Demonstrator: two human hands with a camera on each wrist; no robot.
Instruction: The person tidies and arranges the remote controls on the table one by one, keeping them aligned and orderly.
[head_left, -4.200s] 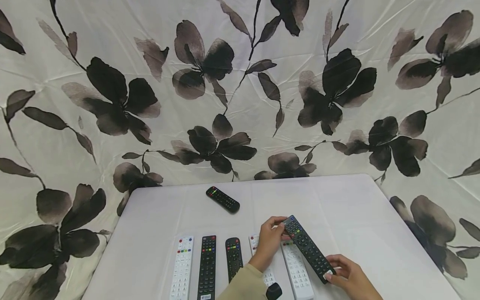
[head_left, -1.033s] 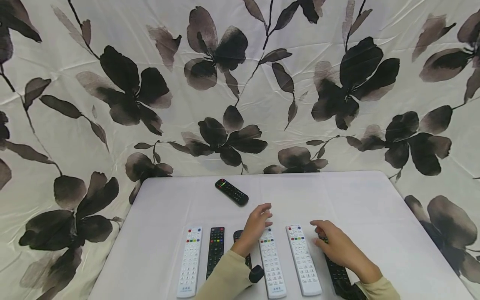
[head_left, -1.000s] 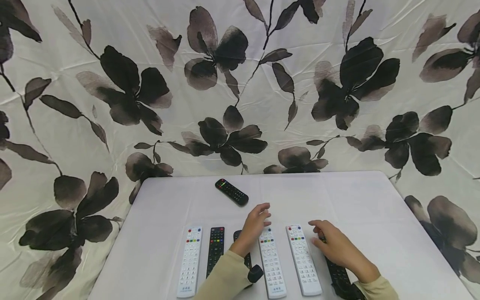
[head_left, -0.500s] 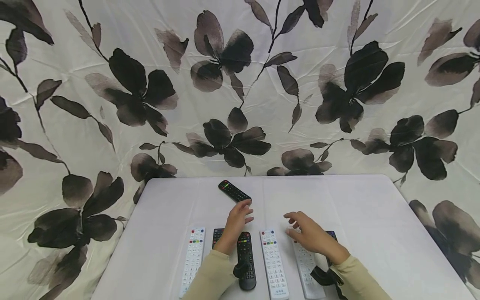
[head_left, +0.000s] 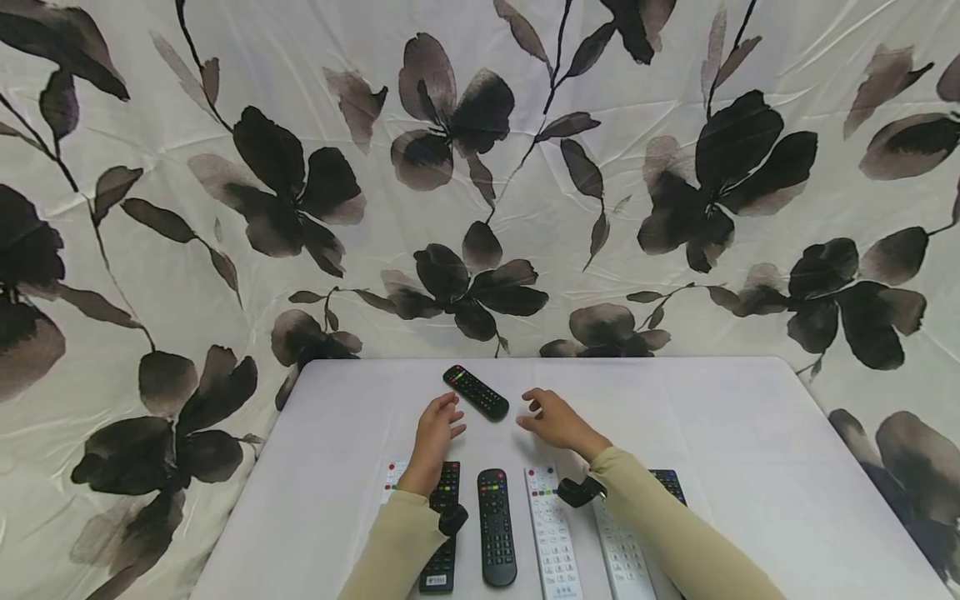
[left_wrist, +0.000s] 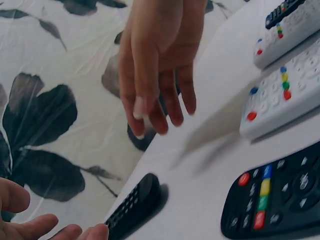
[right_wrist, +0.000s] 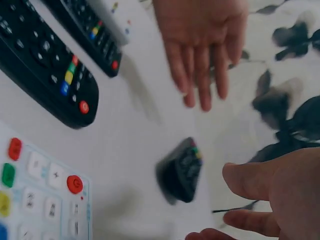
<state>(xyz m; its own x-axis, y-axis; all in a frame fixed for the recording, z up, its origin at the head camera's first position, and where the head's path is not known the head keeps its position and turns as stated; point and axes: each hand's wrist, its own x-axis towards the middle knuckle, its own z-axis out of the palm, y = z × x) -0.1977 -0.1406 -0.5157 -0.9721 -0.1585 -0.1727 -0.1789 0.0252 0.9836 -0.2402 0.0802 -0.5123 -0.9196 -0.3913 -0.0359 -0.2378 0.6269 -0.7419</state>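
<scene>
A small black remote control [head_left: 476,392] lies slanted at the back of the table, between the two hands. Just left of it is my left hand [head_left: 435,437], fingers relaxed and holding nothing. To its right hovers my right hand [head_left: 561,423], its fingers loosely bent, with nothing in them. Neither hand appears to touch that remote. In the left wrist view the black remote [left_wrist: 132,207] sits below the right hand [left_wrist: 162,65]. The right wrist view has the same remote [right_wrist: 181,172] between the left hand [right_wrist: 200,45] and the right thumb [right_wrist: 250,181].
A row of remotes lies along the front: a white one [head_left: 392,475] partly under the left arm, a black one [head_left: 438,571], a rounded black one [head_left: 497,529], two white ones [head_left: 553,537] [head_left: 624,554], and a black one [head_left: 670,482] behind the right sleeve. Floral cloth [head_left: 480,183] hangs behind the table.
Earlier both hands held a long black remote, which now lies at the row's right end. Both hands have since moved leftward, the right one also farther back, to either side of the small black remote.
</scene>
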